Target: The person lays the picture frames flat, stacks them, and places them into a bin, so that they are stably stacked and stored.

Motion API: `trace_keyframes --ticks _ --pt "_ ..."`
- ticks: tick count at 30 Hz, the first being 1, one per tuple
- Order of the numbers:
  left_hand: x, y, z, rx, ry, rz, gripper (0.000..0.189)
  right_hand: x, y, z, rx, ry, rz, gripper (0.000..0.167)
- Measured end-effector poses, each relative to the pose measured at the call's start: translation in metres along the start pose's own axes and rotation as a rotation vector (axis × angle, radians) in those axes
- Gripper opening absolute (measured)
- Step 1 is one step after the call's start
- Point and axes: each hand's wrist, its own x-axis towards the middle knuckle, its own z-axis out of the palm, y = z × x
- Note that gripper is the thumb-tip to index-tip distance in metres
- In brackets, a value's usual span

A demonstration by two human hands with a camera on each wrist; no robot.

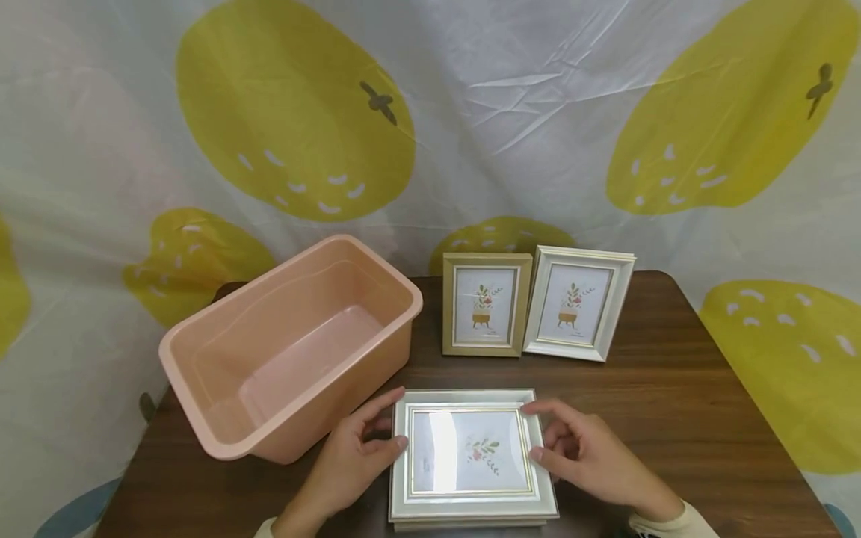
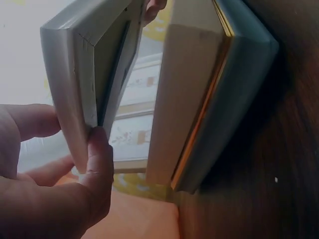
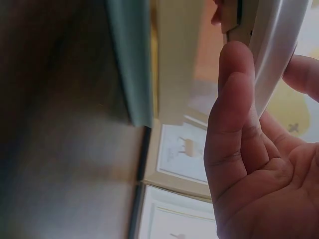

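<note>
A white picture frame [image 1: 498, 448] with a gold inner line and a plant print lies sideways between the two hands. My left hand [image 1: 353, 459] grips its left edge, thumb on one face and fingers on the other. On the opposite edge, my right hand [image 1: 592, 456] pinches it between thumb and fingers. Both wrist views show a gap between this frame and a stack beneath it. That stack holds a pale beige frame [image 2: 187, 84] and a blue-green frame [image 2: 237, 94] against the table. Most of the stack is hidden in the head view.
A pink plastic tub [image 1: 377, 366] stands at the left on the dark wooden table [image 1: 646, 373]. Behind the hands, a tan picture frame [image 1: 448, 306] and another white picture frame [image 1: 608, 314] stand upright side by side. A lemon-print cloth [image 1: 511, 134] hangs at the back.
</note>
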Motion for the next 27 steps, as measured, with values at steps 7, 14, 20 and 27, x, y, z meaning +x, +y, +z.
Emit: trace_keyframes --ticks 7,14,20,27 --pt "-0.003 -0.005 0.002 0.114 0.049 -0.066 0.062 -0.001 0.014 0.009 0.009 -0.037 -0.039 0.052" --pt "-0.004 -0.007 0.004 0.197 0.055 -0.063 0.061 -0.003 0.016 0.011 0.028 -0.092 -0.006 0.052" --pt "-0.004 -0.01 0.004 0.23 0.054 -0.068 0.061 -0.002 0.017 0.013 0.016 -0.088 -0.005 0.051" --pt "-0.004 -0.015 0.004 0.31 0.04 -0.07 0.061 -0.002 0.018 0.012 -0.016 -0.071 -0.069 0.051"
